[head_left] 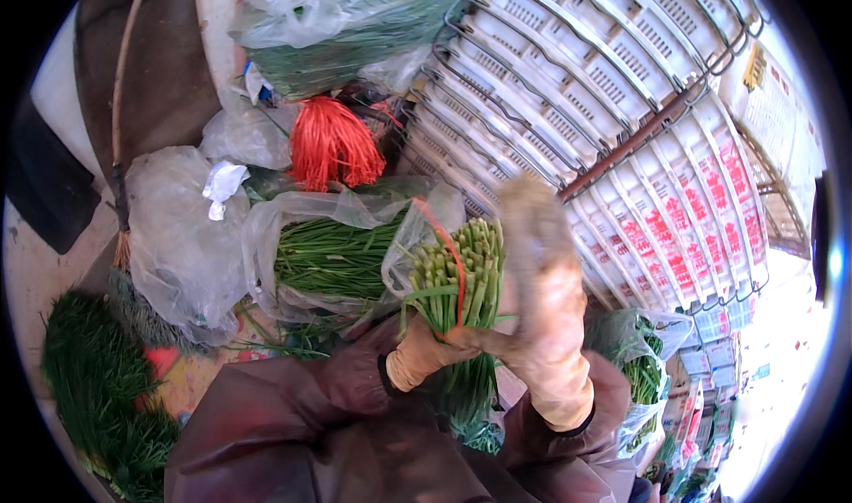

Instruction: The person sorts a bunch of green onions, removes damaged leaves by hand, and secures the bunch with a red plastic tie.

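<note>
A bundle of green leafy stalks (479, 272) stands in front of me with its pale cut ends upward and its leaves hanging down. My left hand (419, 354), in a tan glove, is closed around its left side. An orange-red tie strip (461, 281) runs down across the stalks to my left hand, its upper end loose. Close by on the right is my right hand (541, 299), gloved too; motion smears its raised fingers, and its thumb side lies near the strip's lower end. Whether it holds anything cannot be made out.
An open plastic bag (266, 259) of greens lies just beyond the bundle, with a bunch of red strips (333, 143) behind it. White slatted crates (532, 86) stand at the right. Loose dark greens (98, 388) lie left, near a broom (120, 219).
</note>
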Available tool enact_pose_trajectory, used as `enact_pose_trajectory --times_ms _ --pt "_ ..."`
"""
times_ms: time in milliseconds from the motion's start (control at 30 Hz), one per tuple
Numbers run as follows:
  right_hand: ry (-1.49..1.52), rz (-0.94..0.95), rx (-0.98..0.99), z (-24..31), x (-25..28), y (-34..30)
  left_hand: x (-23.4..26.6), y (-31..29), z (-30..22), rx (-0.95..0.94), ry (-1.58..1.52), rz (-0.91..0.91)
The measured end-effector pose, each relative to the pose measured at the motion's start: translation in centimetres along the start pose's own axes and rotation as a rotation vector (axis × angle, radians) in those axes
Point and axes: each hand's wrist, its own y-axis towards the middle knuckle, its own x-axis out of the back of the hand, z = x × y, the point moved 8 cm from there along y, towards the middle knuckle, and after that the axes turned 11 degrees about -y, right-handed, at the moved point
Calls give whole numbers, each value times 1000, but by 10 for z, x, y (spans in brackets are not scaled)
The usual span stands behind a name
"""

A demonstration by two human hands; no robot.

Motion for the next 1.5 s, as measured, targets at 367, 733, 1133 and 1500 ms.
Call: enact_pose_trajectory --times_ms 367,733,1133,1500 --pt "-86 186 87 16 -31 17 50 -26 -20 98 -261 -92" --pt "838 868 -164 102 -224 -85 165 -98 -21 371 -1152 -655" --pt "969 1135 -232 144 -279 -121 385 -286 -102 -199 -1078 -1061" --pt "772 894 -266 99 -277 -155 613 -448 -247 98 257 -1289"
